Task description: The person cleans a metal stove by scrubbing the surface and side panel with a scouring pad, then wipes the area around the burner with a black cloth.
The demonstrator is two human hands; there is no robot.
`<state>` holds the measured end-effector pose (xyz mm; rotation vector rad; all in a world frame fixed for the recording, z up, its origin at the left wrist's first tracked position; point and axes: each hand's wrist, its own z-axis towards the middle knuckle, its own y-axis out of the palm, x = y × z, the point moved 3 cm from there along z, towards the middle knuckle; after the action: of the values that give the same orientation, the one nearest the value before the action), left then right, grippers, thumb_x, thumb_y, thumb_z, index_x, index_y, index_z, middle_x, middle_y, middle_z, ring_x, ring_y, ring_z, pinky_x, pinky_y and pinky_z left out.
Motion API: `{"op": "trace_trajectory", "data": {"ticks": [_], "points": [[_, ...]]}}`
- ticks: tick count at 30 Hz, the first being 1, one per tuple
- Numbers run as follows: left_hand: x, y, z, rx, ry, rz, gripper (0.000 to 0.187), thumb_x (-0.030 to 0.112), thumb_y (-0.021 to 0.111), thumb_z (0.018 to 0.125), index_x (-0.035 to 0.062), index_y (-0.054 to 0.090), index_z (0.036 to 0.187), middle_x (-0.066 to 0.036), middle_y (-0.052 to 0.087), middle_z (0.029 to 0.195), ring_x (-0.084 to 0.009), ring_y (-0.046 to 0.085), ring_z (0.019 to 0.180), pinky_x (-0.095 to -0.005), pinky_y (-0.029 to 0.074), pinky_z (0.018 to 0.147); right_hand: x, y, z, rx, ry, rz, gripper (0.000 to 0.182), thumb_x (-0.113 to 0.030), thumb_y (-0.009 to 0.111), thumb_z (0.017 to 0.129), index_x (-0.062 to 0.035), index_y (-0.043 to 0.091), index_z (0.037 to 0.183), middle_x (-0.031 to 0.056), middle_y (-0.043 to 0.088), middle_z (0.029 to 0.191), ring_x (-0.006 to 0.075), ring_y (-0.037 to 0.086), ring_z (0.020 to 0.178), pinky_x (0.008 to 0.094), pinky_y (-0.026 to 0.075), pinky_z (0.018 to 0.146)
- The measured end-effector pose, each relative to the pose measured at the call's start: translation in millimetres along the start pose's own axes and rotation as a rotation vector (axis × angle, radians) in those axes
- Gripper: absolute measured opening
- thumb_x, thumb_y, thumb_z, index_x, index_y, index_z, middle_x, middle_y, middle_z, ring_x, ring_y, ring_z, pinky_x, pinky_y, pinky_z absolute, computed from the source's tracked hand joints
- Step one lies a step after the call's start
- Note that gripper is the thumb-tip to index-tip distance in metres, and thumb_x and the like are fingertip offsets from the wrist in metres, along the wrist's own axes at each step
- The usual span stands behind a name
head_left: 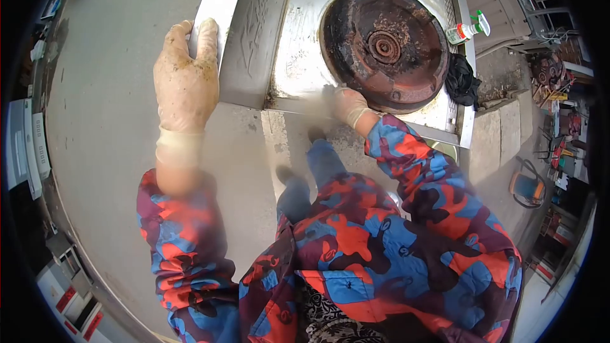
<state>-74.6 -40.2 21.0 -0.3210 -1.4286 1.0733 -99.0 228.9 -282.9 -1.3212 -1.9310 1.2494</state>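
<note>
A metal stove unit [295, 51] carries a large rusty round burner [386, 47]. My left hand [187, 79], in a stained pale glove, grips the raised metal edge on the stove's left side, thumb and fingers on either side of it. My right hand [351, 105], also gloved, is at the stove's near edge, just below left of the burner. Its fingers are closed round something dark and blurred that touches the metal; what it is cannot be made out.
A spray bottle [468, 28] with a green and white head and a black crumpled cloth or bag [462, 81] lie at the stove's right edge. Concrete blocks [502, 128] stand on the right. An orange and blue object [527, 186] sits on the floor farther right.
</note>
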Motion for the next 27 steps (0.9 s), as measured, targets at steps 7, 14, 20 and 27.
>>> {"op": "trace_trajectory", "data": {"ticks": [7,14,20,27], "points": [[1.0,-1.4,1.9,-0.012,-0.051,-0.026,0.049,0.037,0.055,0.097,-0.0068,0.056,0.118,-0.024,0.065,0.107,-0.0337,0.064,0.098,-0.038,0.05,0.085,-14.0,32.5,151.9,0.24,0.313,0.205,0.019,-0.019,0.062,0.08,-0.0062,0.073,0.09,0.0159,0.071,0.089,0.031,0.07,0.086,0.0402,0.057,0.071],[1.3,-3.2,-0.2,-0.012,-0.065,-0.077,0.05,0.036,0.056,0.096,-0.0082,0.055,0.12,-0.026,0.063,0.111,-0.0357,0.063,0.104,-0.0395,0.049,0.09,-49.9,-29.9,77.0,0.293,0.111,0.199,0.021,-0.011,0.063,0.079,-0.0005,0.072,0.095,0.0221,0.069,0.097,0.0342,0.068,0.095,0.0429,0.055,0.08],[-4.8,-3.4,0.2,0.023,0.102,0.082,0.05,0.038,0.054,0.098,-0.005,0.054,0.124,-0.025,0.063,0.113,-0.0313,0.064,0.102,-0.0371,0.05,0.088,-44.4,-38.7,110.9,0.253,0.193,0.169,0.02,-0.009,0.059,0.084,-0.0021,0.071,0.099,0.0187,0.07,0.102,0.0304,0.068,0.099,0.0419,0.056,0.08],[-1.6,0.0,-2.4,-0.022,-0.097,-0.012,0.047,0.03,0.057,0.095,-0.0093,0.055,0.12,-0.027,0.063,0.113,-0.0356,0.063,0.105,-0.0386,0.049,0.089,-27.9,-80.6,184.0,0.148,0.445,0.429,0.023,-0.014,0.063,0.086,-0.0053,0.07,0.105,0.0145,0.069,0.109,0.0304,0.066,0.103,0.0406,0.052,0.089]]}}
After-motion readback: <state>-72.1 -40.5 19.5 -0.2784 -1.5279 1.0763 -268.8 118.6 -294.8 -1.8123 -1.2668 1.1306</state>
